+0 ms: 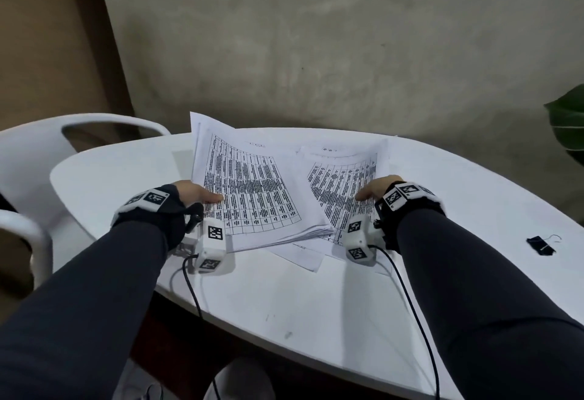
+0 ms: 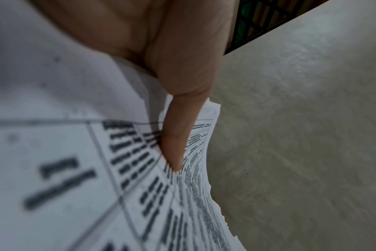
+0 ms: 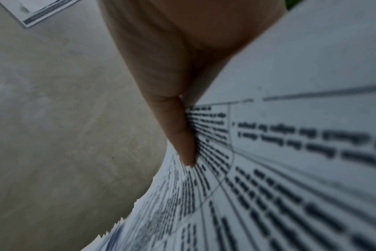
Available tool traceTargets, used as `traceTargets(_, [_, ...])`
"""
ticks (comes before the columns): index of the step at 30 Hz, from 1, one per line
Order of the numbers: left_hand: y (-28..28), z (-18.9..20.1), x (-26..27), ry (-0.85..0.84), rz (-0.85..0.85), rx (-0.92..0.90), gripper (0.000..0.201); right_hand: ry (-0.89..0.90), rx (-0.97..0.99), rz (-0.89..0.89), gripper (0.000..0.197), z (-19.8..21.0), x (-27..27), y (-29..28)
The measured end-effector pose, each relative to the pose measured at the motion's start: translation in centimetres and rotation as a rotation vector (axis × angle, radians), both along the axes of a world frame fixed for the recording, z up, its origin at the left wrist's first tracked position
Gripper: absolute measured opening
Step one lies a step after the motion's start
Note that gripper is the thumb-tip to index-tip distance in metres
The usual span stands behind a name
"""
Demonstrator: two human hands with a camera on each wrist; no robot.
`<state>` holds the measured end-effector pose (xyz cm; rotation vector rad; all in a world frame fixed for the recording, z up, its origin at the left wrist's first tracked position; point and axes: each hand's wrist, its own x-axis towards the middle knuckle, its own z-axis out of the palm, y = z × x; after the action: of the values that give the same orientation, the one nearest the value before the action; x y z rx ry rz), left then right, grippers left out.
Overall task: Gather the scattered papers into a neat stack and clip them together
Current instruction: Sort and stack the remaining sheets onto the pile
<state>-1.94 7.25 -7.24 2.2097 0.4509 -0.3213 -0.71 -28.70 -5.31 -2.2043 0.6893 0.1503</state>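
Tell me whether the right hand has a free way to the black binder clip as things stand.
Probably yes, once it lets go: the right hand now grips papers, and the binder clip lies alone on bare table to its right, nothing between.

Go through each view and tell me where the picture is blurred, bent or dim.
Head view: wide-angle bending curves the table edge and the printed grid on the papers; light is dim and even. Left wrist view: near print is smeared out of focus, the thumb sharper. Right wrist view: foreground text is also blurred, lines fan out with distortion, and the thumb is shadowed.
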Motion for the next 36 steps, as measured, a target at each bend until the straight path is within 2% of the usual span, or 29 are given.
traceTargets(3, [0.2,0.2,-0.5,-0.011,-0.032,0.016,0.052,-0.021,-0.055,0.007,0.056,0.8,-0.4,0.6])
traceTargets(7, [2.9,0.8,-0.8,0.015,0.030,-0.015,0.041,-0.154,-0.115,-0.062,0.047,2.7,-1.5,-1.4])
traceTargets(9, [4.0,0.9,-0.9,0.022,0.039,-0.009,0.040,-0.131,-0.231,-0.037,0.043,3.0,-2.0,-2.0])
traceTargets(11, [5.0,0.4,-0.5,0.043,0.035,-0.006,0.047,-0.092,-0.273,-0.035,0.040,2.8,-1.3,-2.3])
traceTargets(14, [5.3,0.0,-0.1,0.052,0.043,-0.023,0.047,-0.098,-0.174,-0.003,0.046,2.9,-1.1,-0.7])
traceTargets(18, [4.2,0.9,-1.5,0.045,0.059,-0.002,0.026,-0.084,-0.239,0.074,0.053,2.7,0.5,2.0])
traceTargets(20, [4.2,1.0,-1.5,0.039,0.049,0.018,0.024,-0.085,-0.242,0.182,0.043,2.5,1.1,3.6])
traceTargets(21, [4.3,1.0,-1.6,0.029,0.045,0.010,0.026,-0.073,-0.254,0.241,0.032,2.5,1.3,4.5])
traceTargets(22, [4.3,1.0,-1.6,0.026,0.041,-0.003,0.031,-0.064,-0.260,0.284,0.019,2.5,1.4,5.4])
traceTargets(24, [4.3,1.0,-1.6,0.028,0.041,0.006,0.041,-0.059,-0.250,0.314,0.012,2.5,1.8,7.0])
traceTargets(29, [4.0,1.4,-2.0,0.030,-0.003,0.047,0.048,-0.072,-0.326,0.284,0.022,1.5,2.3,9.0])
traceTargets(31, [3.8,1.5,-2.2,0.016,-0.010,0.070,0.048,-0.073,-0.220,0.224,0.047,1.0,2.4,8.9])
traceTargets(32, [3.8,1.5,-2.1,0.006,0.006,0.064,0.049,-0.067,-0.172,0.197,0.053,1.0,2.3,9.0])
traceTargets(36, [3.7,1.6,-2.2,-0.008,0.002,0.065,0.050,-0.053,-0.172,0.172,0.052,1.6,2.3,8.9])
